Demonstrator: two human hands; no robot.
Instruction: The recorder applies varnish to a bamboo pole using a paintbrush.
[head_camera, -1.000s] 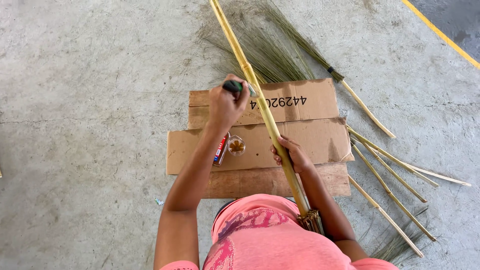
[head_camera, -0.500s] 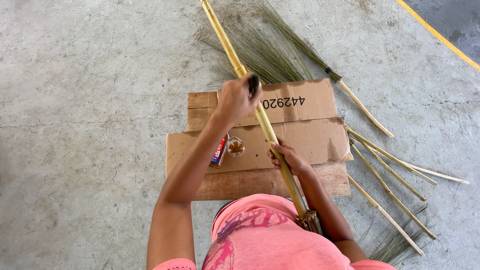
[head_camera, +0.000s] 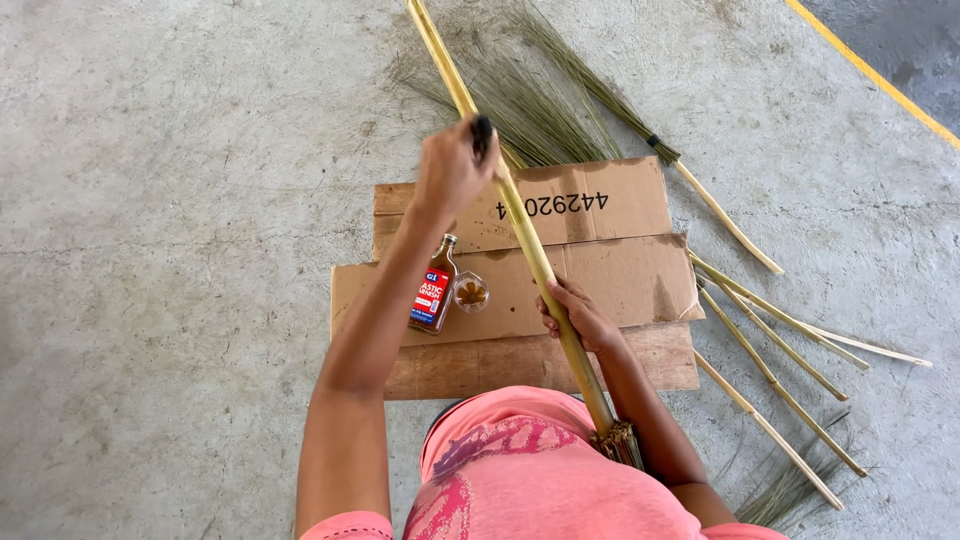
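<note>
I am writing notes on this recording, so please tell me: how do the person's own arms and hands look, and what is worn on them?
Both arms are bare from the short sleeves down. The left hand and the right hand wear no gloves, and no ring, watch or bracelet shows. The short sleeves belong to a salmon-pink T-shirt with a darker pink pattern on it.
</note>
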